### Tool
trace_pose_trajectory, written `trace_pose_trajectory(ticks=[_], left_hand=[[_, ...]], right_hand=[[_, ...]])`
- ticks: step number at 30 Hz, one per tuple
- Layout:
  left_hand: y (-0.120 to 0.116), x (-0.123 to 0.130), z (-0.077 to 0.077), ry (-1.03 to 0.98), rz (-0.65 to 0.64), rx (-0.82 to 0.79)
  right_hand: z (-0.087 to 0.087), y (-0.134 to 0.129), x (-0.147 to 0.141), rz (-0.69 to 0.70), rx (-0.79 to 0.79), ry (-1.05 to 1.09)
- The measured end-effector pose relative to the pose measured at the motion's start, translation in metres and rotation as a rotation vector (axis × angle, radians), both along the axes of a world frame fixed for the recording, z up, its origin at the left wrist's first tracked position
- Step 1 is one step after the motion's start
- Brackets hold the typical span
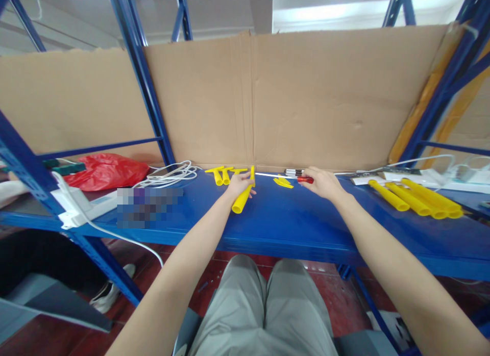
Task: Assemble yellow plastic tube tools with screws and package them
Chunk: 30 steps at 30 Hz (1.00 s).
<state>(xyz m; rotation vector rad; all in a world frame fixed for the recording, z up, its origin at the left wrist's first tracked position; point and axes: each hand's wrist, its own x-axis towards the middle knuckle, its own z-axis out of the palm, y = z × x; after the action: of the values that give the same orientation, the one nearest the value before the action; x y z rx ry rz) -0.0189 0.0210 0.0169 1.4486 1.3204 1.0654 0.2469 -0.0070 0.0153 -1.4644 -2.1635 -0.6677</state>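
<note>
My left hand (pixel 240 183) is curled round a yellow tube (pixel 239 202) with what looks like a crossbar (pixel 252 174) at its far end, while my right hand (pixel 321 181) grips a red-handled screwdriver (pixel 306 179), its shaft pointing left toward that crossbar. On the tabletop (pixel 283 218), T-shaped pieces (pixel 225 178) just left of my left hand look done. Loose yellow pieces (pixel 283 182) lie between my hands, and the plain tubes (pixel 418 198) right of my right hand seem left to do.
</note>
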Motion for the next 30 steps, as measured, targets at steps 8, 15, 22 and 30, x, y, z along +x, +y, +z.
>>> trace_pose_trajectory(ticks=[8,15,22,30], left_hand=[[0.003,-0.001,-0.002,-0.046,-0.006,-0.009],[0.012,-0.005,-0.007,-0.059,-0.028,0.009],[0.015,-0.008,-0.009,-0.075,-0.008,0.024],[0.01,-0.005,-0.007,-0.071,-0.02,0.032]], right_hand=[[0.002,-0.001,0.004,-0.017,-0.022,0.097],[0.008,-0.006,-0.003,-0.102,-0.075,0.081],[0.011,-0.007,-0.003,-0.086,-0.174,0.066],[0.016,-0.012,0.012,0.093,0.075,0.222]])
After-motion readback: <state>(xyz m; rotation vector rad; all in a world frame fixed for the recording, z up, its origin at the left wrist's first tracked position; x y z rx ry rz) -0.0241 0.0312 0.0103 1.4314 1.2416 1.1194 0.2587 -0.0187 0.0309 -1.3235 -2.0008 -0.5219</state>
